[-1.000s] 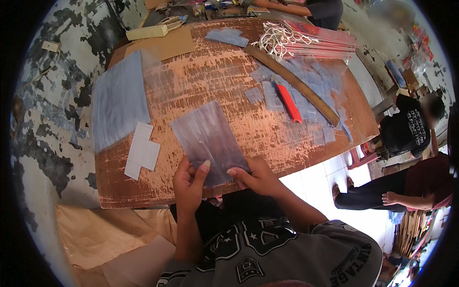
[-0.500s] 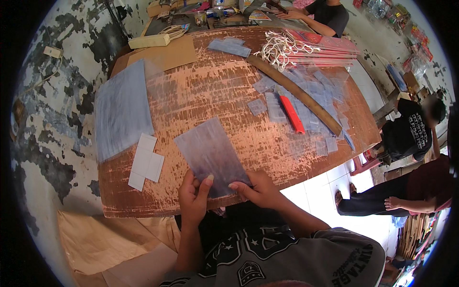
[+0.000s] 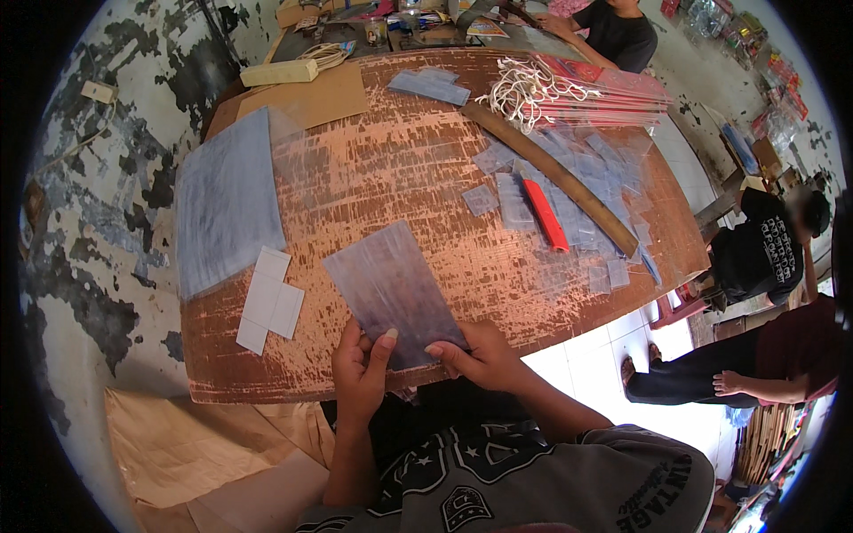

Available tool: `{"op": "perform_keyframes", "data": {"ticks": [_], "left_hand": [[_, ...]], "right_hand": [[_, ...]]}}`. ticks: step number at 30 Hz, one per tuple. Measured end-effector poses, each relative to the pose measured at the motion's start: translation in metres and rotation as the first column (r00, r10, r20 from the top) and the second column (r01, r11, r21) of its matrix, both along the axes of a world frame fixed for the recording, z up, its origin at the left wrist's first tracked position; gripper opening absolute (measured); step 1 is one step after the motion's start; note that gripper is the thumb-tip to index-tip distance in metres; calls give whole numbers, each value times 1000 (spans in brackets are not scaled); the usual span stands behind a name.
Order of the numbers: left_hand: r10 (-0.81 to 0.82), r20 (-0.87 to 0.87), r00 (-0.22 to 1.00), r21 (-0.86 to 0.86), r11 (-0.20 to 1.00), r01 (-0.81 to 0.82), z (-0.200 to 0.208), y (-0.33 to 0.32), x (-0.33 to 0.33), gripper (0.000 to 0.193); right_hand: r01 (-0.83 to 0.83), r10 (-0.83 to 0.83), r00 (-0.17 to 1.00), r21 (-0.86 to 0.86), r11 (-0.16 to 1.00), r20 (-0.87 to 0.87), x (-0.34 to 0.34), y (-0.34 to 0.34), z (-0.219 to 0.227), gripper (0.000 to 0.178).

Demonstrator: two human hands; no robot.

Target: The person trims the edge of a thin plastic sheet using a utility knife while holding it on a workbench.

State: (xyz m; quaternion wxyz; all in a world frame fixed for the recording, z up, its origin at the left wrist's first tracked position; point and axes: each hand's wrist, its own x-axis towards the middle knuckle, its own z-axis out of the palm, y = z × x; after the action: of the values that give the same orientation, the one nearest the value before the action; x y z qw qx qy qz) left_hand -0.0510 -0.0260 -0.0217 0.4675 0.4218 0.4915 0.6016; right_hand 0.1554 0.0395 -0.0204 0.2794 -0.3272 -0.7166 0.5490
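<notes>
On a scuffed brown wooden table: holding a grey rectangular plastic sheet.
Clamping its near end with left hand and right hand, probably for flatness.

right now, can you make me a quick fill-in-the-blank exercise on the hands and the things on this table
1. Counting the left hand and right hand, ____ hands hold the translucent sheet.
2. The slim tool beside the long brown strip has a ____ handle.
3. The cut-out piece near the large bluish sheet is coloured ____.
4. From the person's side, that bluish sheet lies on the table's ____ side.

Missing words: two; red; white; left
</notes>
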Motion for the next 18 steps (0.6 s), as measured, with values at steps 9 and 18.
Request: {"op": "perform_keyframes", "data": {"ticks": [9,18], "left_hand": [[23,-10,1000,20,1000,-22,0,1,1,40],[5,-35,999,-31,1000,-6,0,0,-2,41]], "right_hand": [[8,-8,1000,27,1000,-5,-1,0,2,37],[-7,6,1000,25,1000,24,1,1,-2,37]]}}
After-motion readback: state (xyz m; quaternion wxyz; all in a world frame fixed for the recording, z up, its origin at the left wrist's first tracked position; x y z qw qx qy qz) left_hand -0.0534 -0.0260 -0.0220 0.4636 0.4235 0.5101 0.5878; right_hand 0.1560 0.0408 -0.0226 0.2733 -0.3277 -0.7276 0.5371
